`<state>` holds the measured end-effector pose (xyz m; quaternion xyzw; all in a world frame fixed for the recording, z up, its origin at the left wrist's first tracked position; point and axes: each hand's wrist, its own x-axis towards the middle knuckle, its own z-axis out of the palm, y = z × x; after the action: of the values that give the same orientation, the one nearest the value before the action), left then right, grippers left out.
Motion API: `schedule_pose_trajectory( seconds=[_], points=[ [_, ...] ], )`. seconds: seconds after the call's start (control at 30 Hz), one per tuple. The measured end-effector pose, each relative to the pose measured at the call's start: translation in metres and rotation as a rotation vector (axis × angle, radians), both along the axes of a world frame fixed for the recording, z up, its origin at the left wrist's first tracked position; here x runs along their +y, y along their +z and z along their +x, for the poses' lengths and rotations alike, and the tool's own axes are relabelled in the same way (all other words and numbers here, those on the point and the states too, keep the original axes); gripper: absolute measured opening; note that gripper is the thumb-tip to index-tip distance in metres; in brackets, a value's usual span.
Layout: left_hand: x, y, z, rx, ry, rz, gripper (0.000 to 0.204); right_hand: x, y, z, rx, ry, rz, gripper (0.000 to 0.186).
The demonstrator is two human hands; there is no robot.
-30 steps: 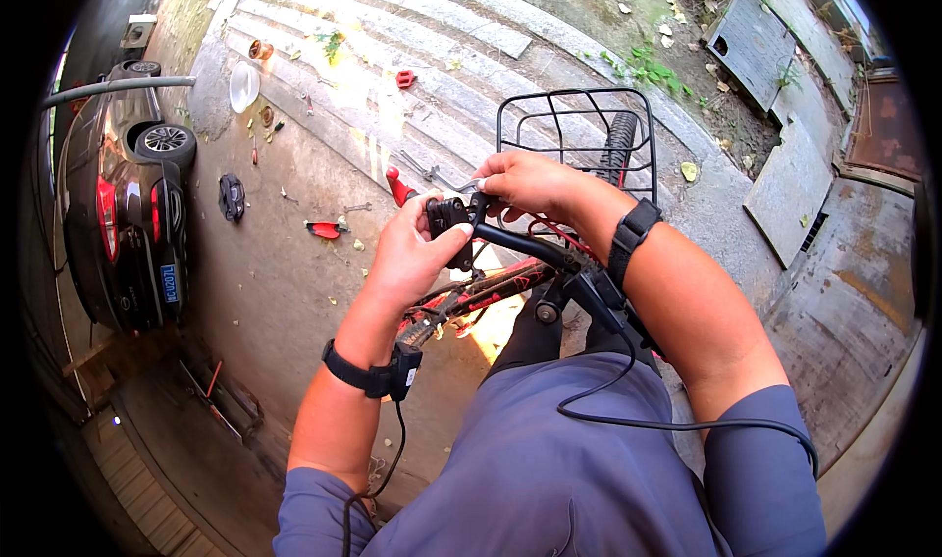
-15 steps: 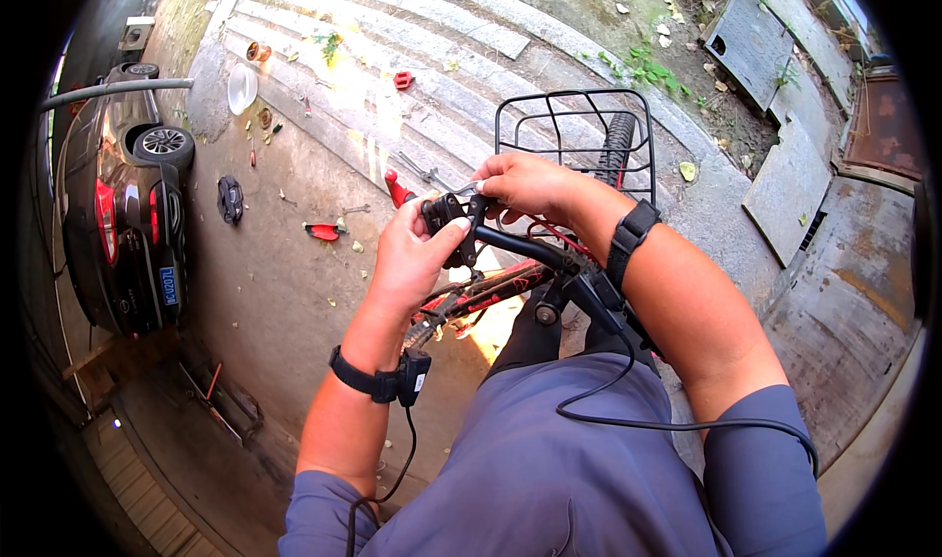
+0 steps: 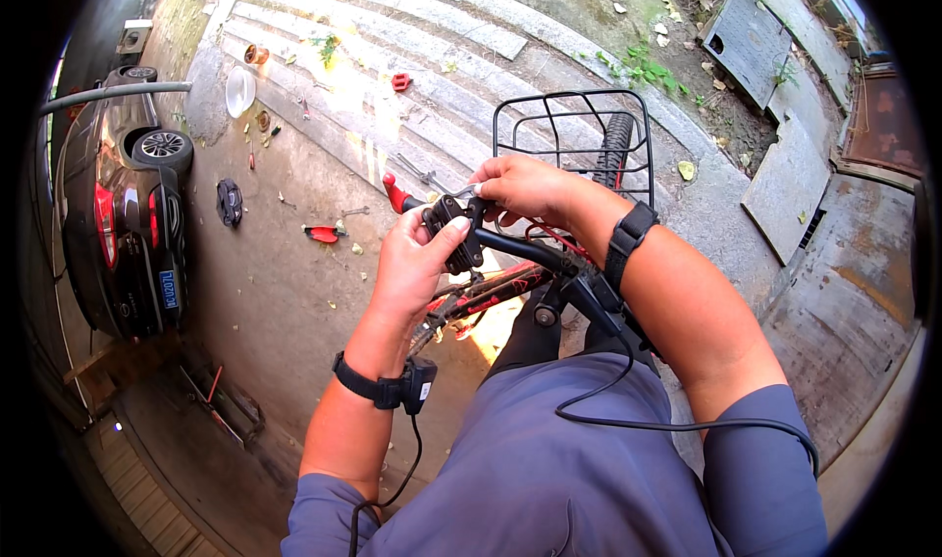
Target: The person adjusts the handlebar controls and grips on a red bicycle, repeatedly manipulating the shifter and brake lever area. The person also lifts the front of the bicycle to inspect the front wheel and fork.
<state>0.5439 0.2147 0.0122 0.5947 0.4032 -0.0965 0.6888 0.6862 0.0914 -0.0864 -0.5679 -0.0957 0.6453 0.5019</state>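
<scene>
My left hand is closed around a black ribbed block on the left part of the bicycle's black handlebar. Its thumb lies on top of the block. Just beside it, my right hand pinches a thin grey metal piece against the bar. Most of that piece is hidden by the fingers, so its kind is unclear. A red lever-like part sticks out past the block. Below the bar runs the red and black bicycle frame, and a black wire basket sits beyond my right hand.
Loose tools, a red pedal, a red and black piece and a clear bowl lie on the ground. A dark car stands at left. Metal plates are at right. Black cables run from my wrists.
The black block has turned slightly and shifted a little to the right in my left hand, showing more of its ribbed side. My right hand keeps its pinch almost unmoved.
</scene>
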Motion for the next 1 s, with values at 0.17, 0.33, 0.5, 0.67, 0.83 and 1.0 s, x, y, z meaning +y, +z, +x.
schedule_pose_trajectory(
  seconds=[0.17,0.33,0.5,0.67,0.83,1.0],
  points=[
    [-0.009,-0.007,0.0,-0.035,0.103,-0.06,0.029,0.0,0.002,-0.001,0.01,-0.007,0.002,0.021],
    [-0.003,-0.016,-0.003,-0.03,-0.068,0.074,0.035,-0.001,0.001,0.0,-0.004,-0.002,0.01,0.022],
    [0.008,-0.016,-0.006,-0.055,-0.226,0.241,0.061,0.0,0.004,0.0,-0.012,0.0,0.002,0.022],
    [0.018,-0.005,0.003,0.0,-0.45,0.383,0.06,0.0,0.004,0.0,-0.006,0.003,-0.005,0.022],
    [0.025,-0.004,0.005,-0.029,-0.589,0.529,0.061,-0.001,0.007,0.001,-0.015,0.012,-0.01,0.021],
    [0.03,0.0,0.011,-0.106,-0.766,0.773,0.064,-0.001,0.006,0.001,-0.01,0.007,-0.009,0.021]
  ],
)
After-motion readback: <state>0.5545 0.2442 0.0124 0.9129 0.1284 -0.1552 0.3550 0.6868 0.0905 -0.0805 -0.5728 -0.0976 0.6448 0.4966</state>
